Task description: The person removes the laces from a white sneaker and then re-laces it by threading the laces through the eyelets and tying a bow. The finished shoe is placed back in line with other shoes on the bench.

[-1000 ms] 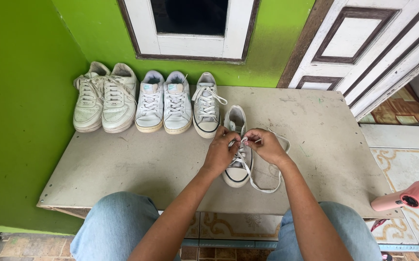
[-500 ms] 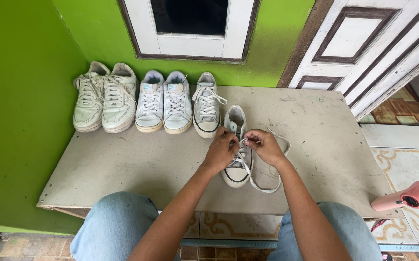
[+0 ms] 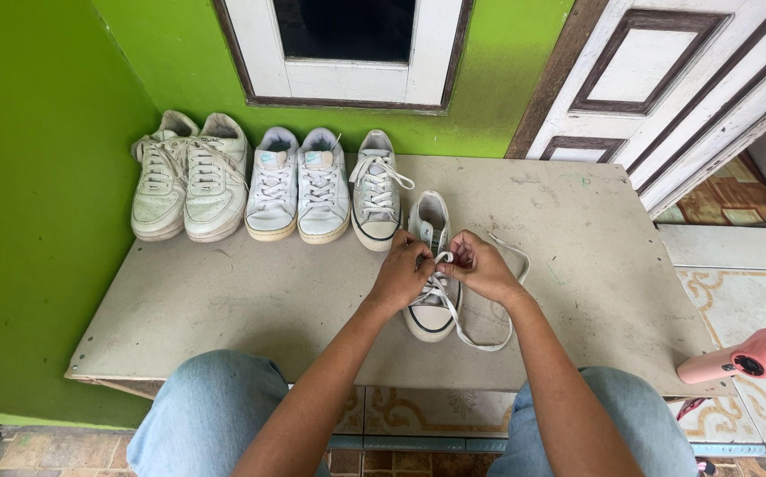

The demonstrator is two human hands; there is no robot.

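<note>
A grey low-top sneaker (image 3: 432, 311) with a white toe cap lies on the grey board (image 3: 224, 309), toe toward me. My left hand (image 3: 403, 276) and my right hand (image 3: 480, 268) meet over its eyelets, each pinching the white shoelace (image 3: 485, 345). A long loop of the lace trails onto the board to the right of the shoe. The middle of the shoe is hidden under my fingers.
Several more pale sneakers stand in a row against the green wall: a white pair (image 3: 190, 175), a pair with teal tongues (image 3: 299, 184) and a single grey one (image 3: 375, 190). A pink handheld device (image 3: 738, 358) rests at the board's right edge. A white door (image 3: 665, 79) is at the right.
My hands have closed in slightly over the laces; the right hand has shifted a little left. The shoe and the trailing loop stay put.
</note>
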